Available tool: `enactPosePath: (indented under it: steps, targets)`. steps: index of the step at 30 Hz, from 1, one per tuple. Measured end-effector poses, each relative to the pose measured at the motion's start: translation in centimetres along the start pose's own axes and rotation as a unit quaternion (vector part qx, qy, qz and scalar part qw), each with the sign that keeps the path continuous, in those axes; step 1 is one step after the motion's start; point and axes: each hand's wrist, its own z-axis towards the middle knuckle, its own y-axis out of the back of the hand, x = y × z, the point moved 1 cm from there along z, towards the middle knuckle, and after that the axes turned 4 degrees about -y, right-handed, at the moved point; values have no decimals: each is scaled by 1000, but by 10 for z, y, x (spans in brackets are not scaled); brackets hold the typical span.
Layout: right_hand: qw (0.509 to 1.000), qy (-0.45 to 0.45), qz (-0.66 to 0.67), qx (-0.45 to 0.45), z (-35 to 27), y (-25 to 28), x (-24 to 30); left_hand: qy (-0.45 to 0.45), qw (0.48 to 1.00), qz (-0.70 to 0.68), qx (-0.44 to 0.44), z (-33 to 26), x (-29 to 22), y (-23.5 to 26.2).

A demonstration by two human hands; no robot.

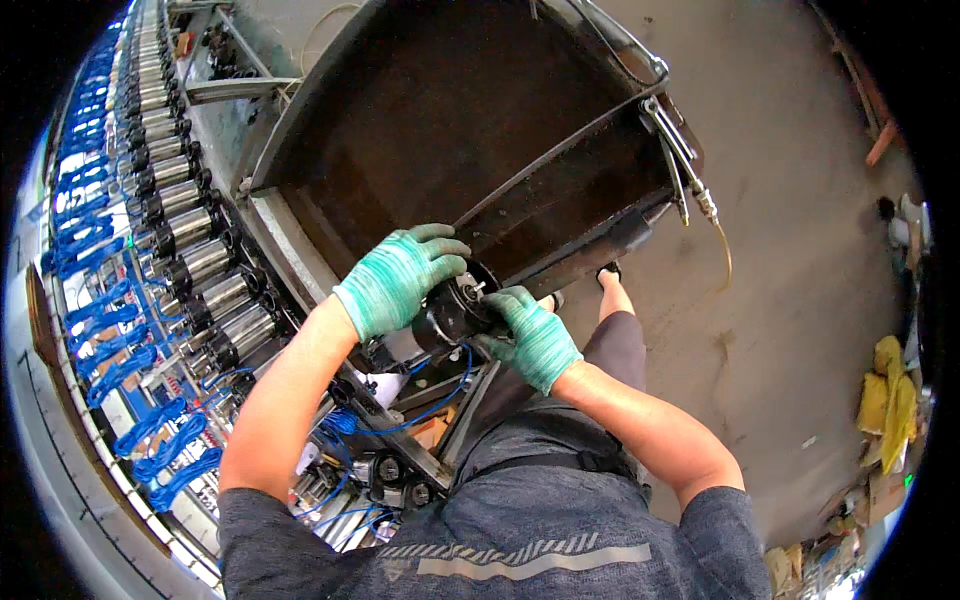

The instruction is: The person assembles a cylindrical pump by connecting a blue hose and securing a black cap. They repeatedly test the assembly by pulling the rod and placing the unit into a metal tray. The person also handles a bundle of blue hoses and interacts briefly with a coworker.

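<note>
Both my hands wear green gloves with dark fingertips. Between them is a black and silver cylindrical motor or pump body (436,322), tilted, with a short metal shaft at its upper end. My left hand (400,278) curls its fingers over the far upper side of this body. My right hand (530,338) grips its right side near the shaft end, thumb underneath. A blue cable (462,378) loops below the body, toward a coiled bundle at the lower left. The body is at the near edge of a large dark tank (290,240); my gloves partly hide it.
A long row of similar cylindrical units (200,262) with blue coiled cables (170,445) curves along the left. An air blow gun (675,150) with a hose hangs at the tank's right rim. More units (385,470) sit below left. Yellow cloth (890,395) lies at far right.
</note>
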Motion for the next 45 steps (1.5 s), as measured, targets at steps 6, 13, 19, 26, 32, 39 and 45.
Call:
enactPosePath:
  steps: [6, 13, 19, 26, 32, 39, 45]
  targets:
    - [999, 36, -27, -26, 6, 2, -5, -104, 990, 13, 99, 26, 10, 8]
    - [997, 74, 12, -33, 5, -17, -24, -132, 982, -67, 115, 39, 25, 3]
    - [995, 99, -12, -7, 8, -8, -25, -147, 976, -74, 140, 40, 34, -4]
    - [993, 109, -42, 32, 17, 9, -17, -152, 969, -89, 172, 46, 39, -4]
    - [992, 99, -74, 39, 18, 13, -8, -196, 966, -61, 157, 46, 42, -5]
    - [996, 55, 57, -48, 2, -10, -17, -77, 993, -80, 38, 21, 26, -12]
    - [996, 81, -19, -23, 5, -3, -5, -79, 994, -74, 22, 17, 17, -14]
